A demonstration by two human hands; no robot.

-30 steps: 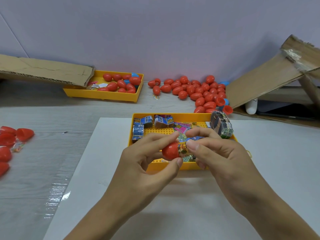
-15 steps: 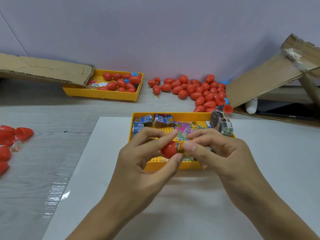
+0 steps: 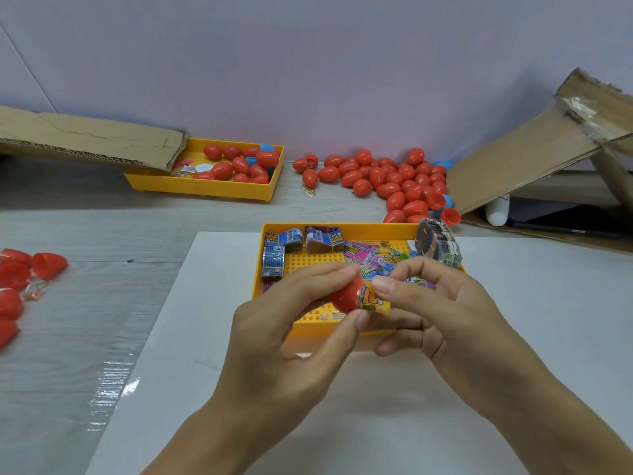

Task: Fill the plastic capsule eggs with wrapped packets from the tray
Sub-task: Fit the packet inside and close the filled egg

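My left hand (image 3: 284, 323) grips a red capsule egg half (image 3: 344, 298) between thumb and fingers, just above the front of the yellow tray (image 3: 342, 229). My right hand (image 3: 442, 310) pinches a yellow-orange wrapped packet (image 3: 375, 301) whose left end sits in the egg half's open mouth. The tray holds several more packets (image 3: 368, 257) in blue, pink and yellow wrappers, and a dark bundle of packets (image 3: 440, 246) leans on its right rim. How deep the packet reaches into the egg is hidden.
A pile of red eggs (image 3: 383, 180) lies behind the tray. A second yellow tray (image 3: 205, 190) with eggs stands at the back left under a cardboard flap (image 3: 89, 138). Red egg halves (image 3: 20, 272) lie at the far left. A cardboard box (image 3: 534, 145) leans at the right.
Both hands have stayed over the tray's front, with the egg half and the packet held together. The right thumb and fingers have shifted slightly on the packet at the egg's mouth.
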